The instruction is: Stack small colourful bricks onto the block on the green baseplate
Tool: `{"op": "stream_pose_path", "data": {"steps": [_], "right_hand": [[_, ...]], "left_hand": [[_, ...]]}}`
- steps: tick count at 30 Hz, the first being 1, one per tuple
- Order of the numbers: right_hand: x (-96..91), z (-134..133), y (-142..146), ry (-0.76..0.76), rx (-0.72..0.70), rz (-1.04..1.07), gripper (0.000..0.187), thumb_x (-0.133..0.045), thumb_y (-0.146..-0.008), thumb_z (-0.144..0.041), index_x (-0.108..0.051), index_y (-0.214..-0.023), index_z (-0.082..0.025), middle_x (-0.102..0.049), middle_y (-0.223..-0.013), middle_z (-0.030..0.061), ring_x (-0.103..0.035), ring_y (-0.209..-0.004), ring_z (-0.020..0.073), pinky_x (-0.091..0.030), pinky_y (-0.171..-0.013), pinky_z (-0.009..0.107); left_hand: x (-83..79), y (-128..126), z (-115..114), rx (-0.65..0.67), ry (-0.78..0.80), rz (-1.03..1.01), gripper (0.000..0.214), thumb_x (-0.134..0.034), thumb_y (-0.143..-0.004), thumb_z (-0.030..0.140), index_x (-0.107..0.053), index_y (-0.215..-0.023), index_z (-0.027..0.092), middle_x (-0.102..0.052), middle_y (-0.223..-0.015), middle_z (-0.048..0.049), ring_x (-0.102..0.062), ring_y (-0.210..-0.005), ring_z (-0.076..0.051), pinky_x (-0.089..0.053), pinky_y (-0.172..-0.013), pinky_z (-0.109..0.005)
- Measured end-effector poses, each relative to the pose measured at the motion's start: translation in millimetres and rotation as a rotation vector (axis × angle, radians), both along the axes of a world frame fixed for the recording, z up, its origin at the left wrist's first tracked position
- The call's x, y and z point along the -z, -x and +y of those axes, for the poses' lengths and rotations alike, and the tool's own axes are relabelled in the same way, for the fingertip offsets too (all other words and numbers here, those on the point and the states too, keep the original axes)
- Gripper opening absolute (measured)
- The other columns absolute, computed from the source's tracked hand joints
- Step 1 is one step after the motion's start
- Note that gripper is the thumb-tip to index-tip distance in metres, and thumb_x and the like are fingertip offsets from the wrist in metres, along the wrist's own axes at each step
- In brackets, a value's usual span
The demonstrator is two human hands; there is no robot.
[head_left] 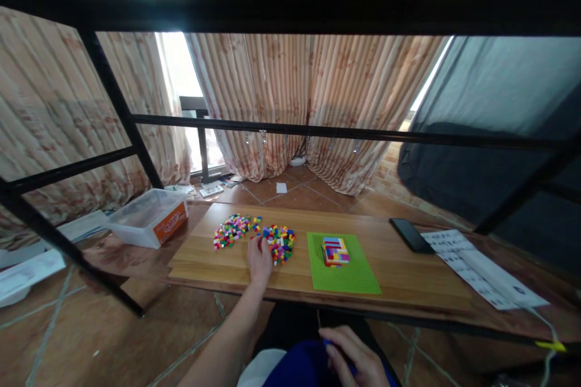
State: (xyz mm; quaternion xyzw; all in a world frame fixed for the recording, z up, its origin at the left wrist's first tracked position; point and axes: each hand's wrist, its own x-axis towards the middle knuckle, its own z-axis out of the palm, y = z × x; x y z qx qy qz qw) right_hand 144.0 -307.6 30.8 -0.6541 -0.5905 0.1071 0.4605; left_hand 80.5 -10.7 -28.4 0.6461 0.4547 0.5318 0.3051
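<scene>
My left hand (260,260) is at the near left edge of a pile of mixed toy bricks (282,243), its fingers curled down among them. A bit of dark red shows between thumb and forefinger, too small to make out. Low over my lap is my right hand (354,358), fingers bent and drawn together; whatever they hold, if anything, is hidden. On a green baseplate (356,278) sits a block of stacked bricks (336,251) with a striped, many-coloured top. To the left of my left hand lies a second pile of bricks (232,230), with more pink and white ones.
A clear plastic box (136,217) with an orange label stands at the table's left end. On the right are a dark phone (411,236) and printed sheets (481,266). A black metal frame (318,131) crosses behind the wooden tabletop (204,266).
</scene>
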Motion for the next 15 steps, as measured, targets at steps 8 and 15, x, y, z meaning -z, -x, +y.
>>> {"op": "stream_pose_path", "data": {"steps": [8,15], "right_hand": [[17.1,-27,-48,-0.013,0.244,0.103,0.03,-0.053,-0.091,-0.034,-0.068,-0.114,-0.024,-0.073,-0.097,0.0071,-0.071,-0.071,0.0137,-0.057,-0.066,0.018],[27.3,-28,-90,0.028,0.486,0.303,0.035,-0.058,-0.086,-0.043,-0.068,-0.112,-0.021,-0.071,-0.112,0.0093,-0.073,-0.087,0.0191,-0.06,-0.078,0.027]], "left_hand": [[-6.3,3,-1,-0.041,-0.007,0.045,0.021,-0.048,-0.081,0.035,-0.061,-0.083,0.019,-0.066,-0.086,-0.0089,-0.062,-0.088,-0.025,-0.05,-0.087,-0.042],[-7.3,5,-2,-0.013,0.008,0.055,0.026,-0.047,-0.084,0.037,-0.062,-0.088,0.017,-0.066,-0.088,-0.0095,-0.062,-0.089,-0.025,-0.05,-0.087,-0.041]]}}
